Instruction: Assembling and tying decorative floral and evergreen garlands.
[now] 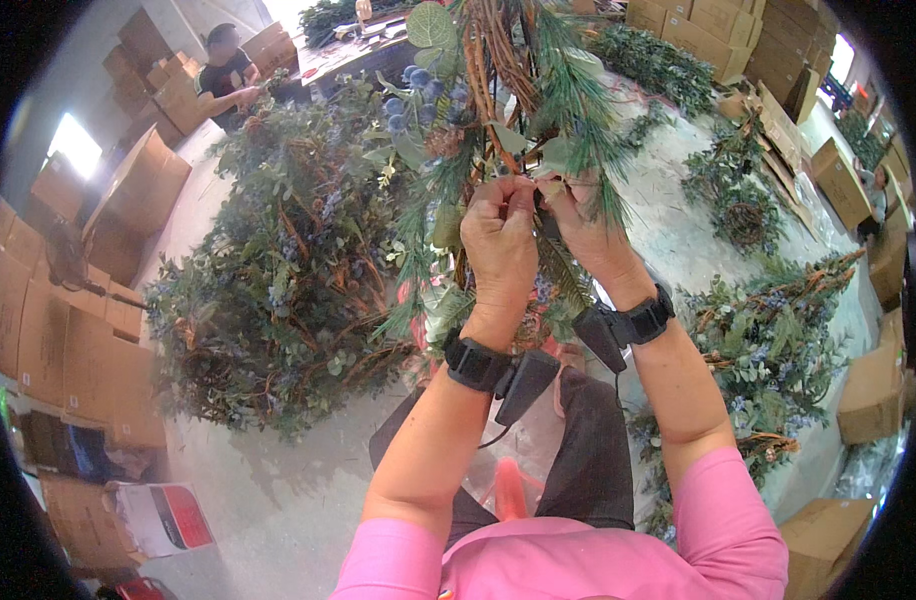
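Note:
Straight ahead stands an artificial greenery garland (588,90) of brown twisted vines, pine needles, broad leaves and blue berries. Both hands are raised together against its middle. My left hand (500,235) has thumb and fingers pinched at the vine stems, its back toward me. Close beside it, my right hand (590,228) pinches at the same spot, partly covered by leaves and needles. What lies between the fingertips is too small and hidden to make out. Black straps with dark boxes sit on both wrists.
A large heap of greenery with blue berries (278,270) covers the floor at left. More garlands (768,330) lie at right. Cardboard boxes (68,340) line the left side, with others (868,390) at right. Far left, another person (225,75) works near a table (343,58).

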{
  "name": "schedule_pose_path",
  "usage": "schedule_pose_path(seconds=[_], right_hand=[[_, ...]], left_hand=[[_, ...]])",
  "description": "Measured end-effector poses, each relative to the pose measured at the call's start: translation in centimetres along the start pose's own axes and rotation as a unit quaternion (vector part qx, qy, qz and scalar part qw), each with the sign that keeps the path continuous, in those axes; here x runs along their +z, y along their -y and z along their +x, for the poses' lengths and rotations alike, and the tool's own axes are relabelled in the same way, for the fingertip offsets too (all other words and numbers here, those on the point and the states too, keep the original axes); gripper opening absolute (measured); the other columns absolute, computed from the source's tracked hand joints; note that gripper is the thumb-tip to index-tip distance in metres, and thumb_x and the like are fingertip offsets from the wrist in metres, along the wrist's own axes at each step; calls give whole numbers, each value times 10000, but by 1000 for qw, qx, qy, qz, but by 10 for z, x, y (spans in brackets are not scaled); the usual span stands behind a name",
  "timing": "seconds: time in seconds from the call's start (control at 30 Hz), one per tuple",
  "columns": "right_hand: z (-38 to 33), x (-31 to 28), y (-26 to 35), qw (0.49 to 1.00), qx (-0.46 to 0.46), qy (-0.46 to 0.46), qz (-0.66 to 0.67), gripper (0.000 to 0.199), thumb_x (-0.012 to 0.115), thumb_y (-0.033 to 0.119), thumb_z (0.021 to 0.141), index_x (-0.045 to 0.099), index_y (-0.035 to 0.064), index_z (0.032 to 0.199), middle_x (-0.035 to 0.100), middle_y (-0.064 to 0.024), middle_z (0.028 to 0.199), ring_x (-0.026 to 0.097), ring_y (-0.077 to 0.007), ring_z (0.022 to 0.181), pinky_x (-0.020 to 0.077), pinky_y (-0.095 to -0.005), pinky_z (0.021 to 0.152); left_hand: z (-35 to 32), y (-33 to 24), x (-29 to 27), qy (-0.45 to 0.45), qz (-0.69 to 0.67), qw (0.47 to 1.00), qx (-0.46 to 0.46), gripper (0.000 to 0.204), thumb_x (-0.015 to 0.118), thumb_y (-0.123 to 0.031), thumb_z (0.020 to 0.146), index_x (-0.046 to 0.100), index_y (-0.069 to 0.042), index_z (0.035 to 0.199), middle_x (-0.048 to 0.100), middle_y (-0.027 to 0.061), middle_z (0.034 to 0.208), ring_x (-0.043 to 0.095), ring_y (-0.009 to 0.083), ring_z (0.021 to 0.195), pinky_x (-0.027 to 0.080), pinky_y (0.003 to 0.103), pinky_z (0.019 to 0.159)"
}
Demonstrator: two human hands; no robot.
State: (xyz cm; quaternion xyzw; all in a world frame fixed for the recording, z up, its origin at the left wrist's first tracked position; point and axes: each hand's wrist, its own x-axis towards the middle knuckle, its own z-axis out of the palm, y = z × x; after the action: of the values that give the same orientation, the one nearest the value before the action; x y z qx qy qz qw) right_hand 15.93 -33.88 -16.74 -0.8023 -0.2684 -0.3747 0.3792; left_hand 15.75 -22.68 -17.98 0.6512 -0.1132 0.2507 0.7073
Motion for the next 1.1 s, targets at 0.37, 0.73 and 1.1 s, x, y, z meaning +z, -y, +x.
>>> schedule_pose_path(seconds=[0.37, 0.73, 1.1], right_hand=[[-5, 0, -5, 997, -4, -27, -66, 218, 548, 43, 772, 542, 29, 990, 560, -131, 947, 549, -313, 850, 449, -369, 730], [3, -27, -13, 999, -25, 28, -25, 179, 553, 90, 831, 563, 26, 997, 606, -158, 897, 583, -325, 795, 463, -337, 682], [20, -42, -4, 986, -136, 94, -25, 195, 562, 22, 813, 550, 4, 1007, 605, -115, 915, 579, -266, 811, 465, -337, 713]], left_hand=[[-6, -3, 14, -56, 46, 997, -24, 135, 602, -125, 833, 610, 8, 812, 559, -28, 725, 450, 58, 679, 381, 213, 611], [-5, -1, 16, -18, 11, 999, -29, 109, 602, -80, 823, 624, 25, 846, 575, -21, 744, 469, 58, 694, 391, 205, 638], [1, -5, 7, 17, 115, 992, 56, 88, 598, -28, 777, 603, 45, 826, 592, 58, 704, 519, 103, 642, 417, 234, 598]])
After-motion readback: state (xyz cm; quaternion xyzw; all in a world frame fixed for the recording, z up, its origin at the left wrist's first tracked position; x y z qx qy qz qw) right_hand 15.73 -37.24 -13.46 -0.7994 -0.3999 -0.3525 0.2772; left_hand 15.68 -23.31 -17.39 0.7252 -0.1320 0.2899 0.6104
